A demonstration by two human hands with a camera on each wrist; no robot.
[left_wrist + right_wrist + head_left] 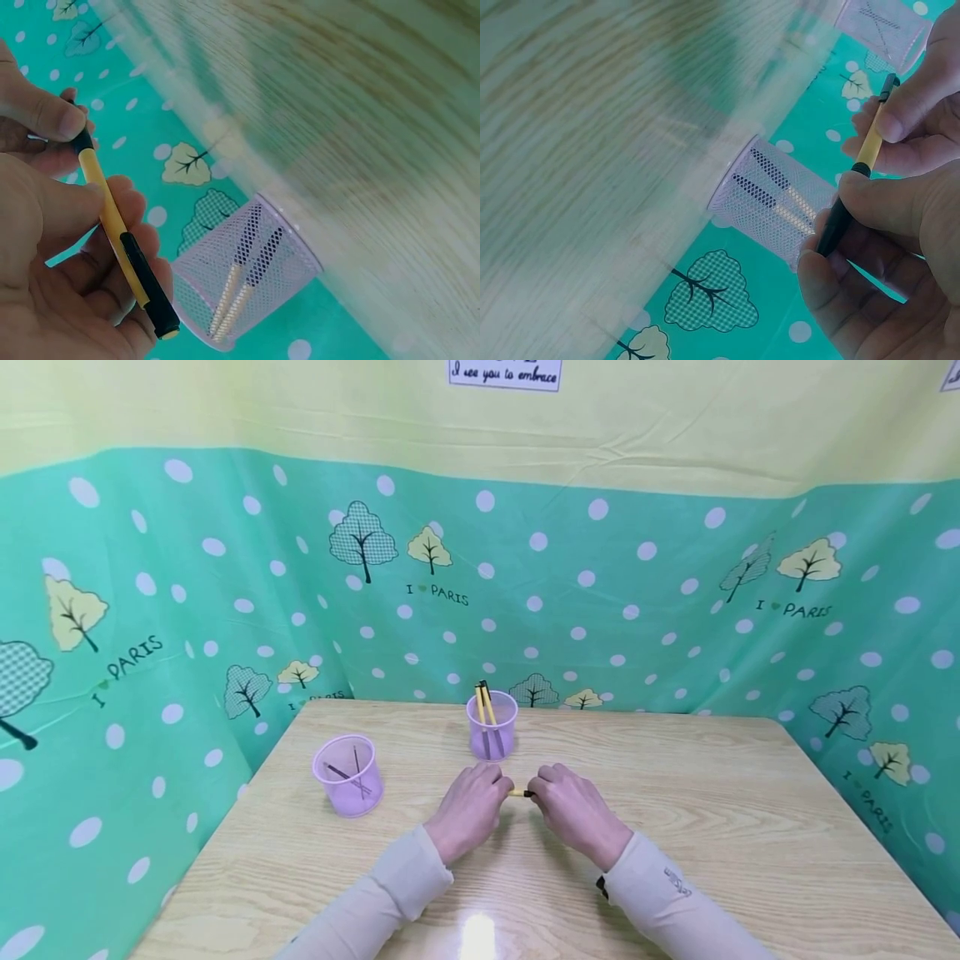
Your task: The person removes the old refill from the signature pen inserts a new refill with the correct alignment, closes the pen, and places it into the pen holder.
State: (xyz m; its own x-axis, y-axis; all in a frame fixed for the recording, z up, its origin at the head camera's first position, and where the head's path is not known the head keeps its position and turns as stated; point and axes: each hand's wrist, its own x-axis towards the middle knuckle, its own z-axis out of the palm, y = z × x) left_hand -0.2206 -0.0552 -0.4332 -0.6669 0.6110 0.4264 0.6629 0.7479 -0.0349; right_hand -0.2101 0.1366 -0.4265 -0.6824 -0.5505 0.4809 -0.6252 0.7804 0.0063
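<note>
Both hands hold one yellow and black pen above the middle of the table. My left hand pinches its yellow barrel, thumb on one side and fingers behind. In the left wrist view the pen's black clip lies along the end beside the left fingers. With thumb and fingers, my right hand grips the black section at the opposite end, seen closely in the right wrist view as a dark tapering part. Just beyond the hands stands a purple mesh cup with two similar pens upright in it.
A second purple mesh cup stands to the left, with a few thin dark pencil-like sticks leaning inside. The wooden table is bordered at the back and sides by a green dotted cloth.
</note>
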